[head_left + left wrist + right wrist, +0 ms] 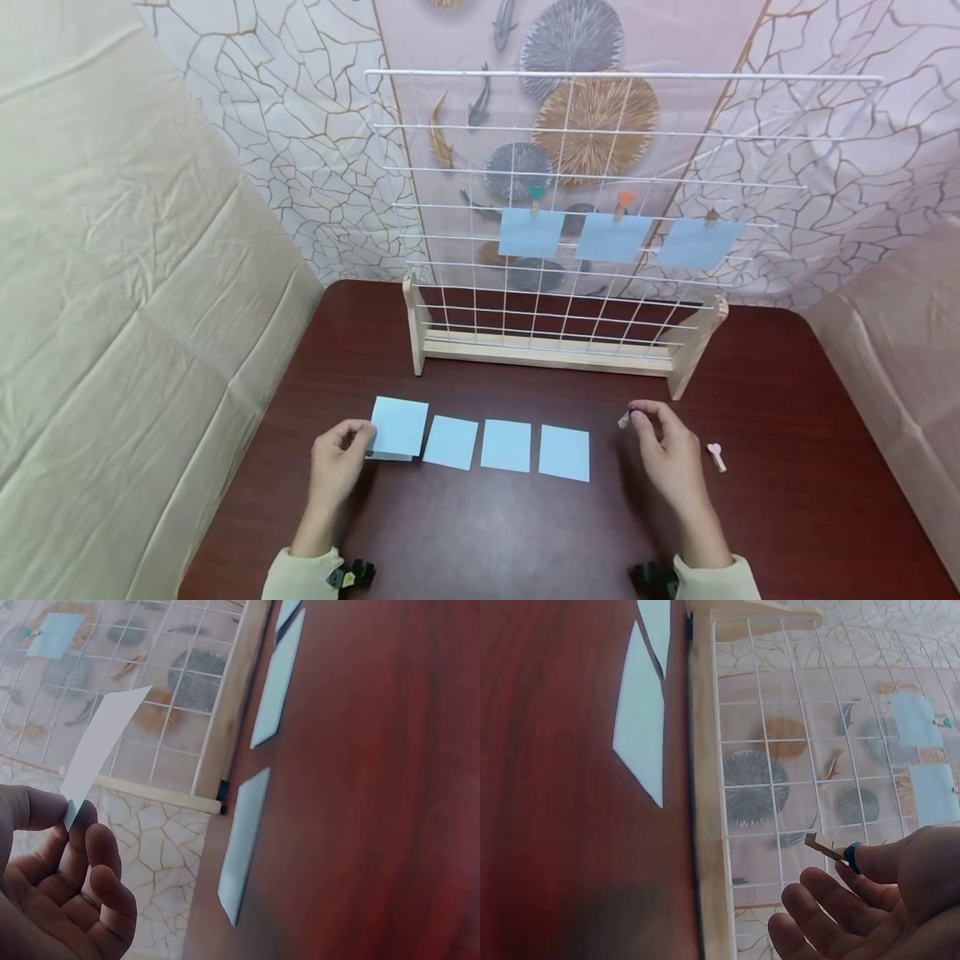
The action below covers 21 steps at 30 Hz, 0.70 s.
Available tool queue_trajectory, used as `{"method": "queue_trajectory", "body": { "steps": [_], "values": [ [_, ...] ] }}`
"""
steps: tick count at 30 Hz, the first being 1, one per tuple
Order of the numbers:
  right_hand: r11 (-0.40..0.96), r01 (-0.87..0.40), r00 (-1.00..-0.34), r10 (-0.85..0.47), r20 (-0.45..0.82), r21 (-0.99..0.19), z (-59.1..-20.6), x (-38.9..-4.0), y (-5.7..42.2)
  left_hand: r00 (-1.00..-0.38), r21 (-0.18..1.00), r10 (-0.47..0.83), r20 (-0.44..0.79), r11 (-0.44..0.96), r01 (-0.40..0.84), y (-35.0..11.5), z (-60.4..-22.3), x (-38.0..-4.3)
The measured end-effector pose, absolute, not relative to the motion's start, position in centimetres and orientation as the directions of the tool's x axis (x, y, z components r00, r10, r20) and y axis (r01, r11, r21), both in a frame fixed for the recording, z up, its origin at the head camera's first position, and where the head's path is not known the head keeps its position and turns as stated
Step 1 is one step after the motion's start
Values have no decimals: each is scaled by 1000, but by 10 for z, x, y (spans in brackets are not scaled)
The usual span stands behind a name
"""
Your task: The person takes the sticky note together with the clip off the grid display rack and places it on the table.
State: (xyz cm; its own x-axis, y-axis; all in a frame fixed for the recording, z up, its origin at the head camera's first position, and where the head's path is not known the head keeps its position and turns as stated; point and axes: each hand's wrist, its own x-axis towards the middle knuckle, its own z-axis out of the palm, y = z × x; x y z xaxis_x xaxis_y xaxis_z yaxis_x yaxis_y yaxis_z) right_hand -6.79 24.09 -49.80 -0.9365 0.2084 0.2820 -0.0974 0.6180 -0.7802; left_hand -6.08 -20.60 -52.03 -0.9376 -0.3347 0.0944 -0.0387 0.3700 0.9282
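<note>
My left hand (pixel 335 467) pinches a light blue paper square (pixel 400 427) between thumb and index finger. In the left wrist view, that paper (pixel 105 742) is held up, tilted, above the table. Another blue square (pixel 390 457) lies below it, mostly covered in the head view. To the right, three more squares (pixel 451 442) lie in a row. Between thumb and index finger, my right hand (pixel 672 458) holds a small wooden clothespin (pixel 823 844) with a dark blue-purple ornament, raised over the table right of the row. Its other fingers are loosely bent.
A white wire grid (pixel 480 312) stands on a wooden base (pixel 547 354) at the back. Three blue papers (pixel 531 233) hang from it by clothespins with green, orange and pale ornaments. A pink-topped clothespin (pixel 717 457) lies on the dark red table (pixel 487 542), right of my right hand.
</note>
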Motion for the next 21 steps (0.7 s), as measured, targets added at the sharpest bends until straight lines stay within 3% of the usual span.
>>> {"method": "queue_trajectory", "body": {
  "steps": [21],
  "values": [
    [651, -39, -934, 245, 259, -758, -513, -38, 264, -932, 942, -359, -59, 288, -171, -218, -534, -31]
  ]
}}
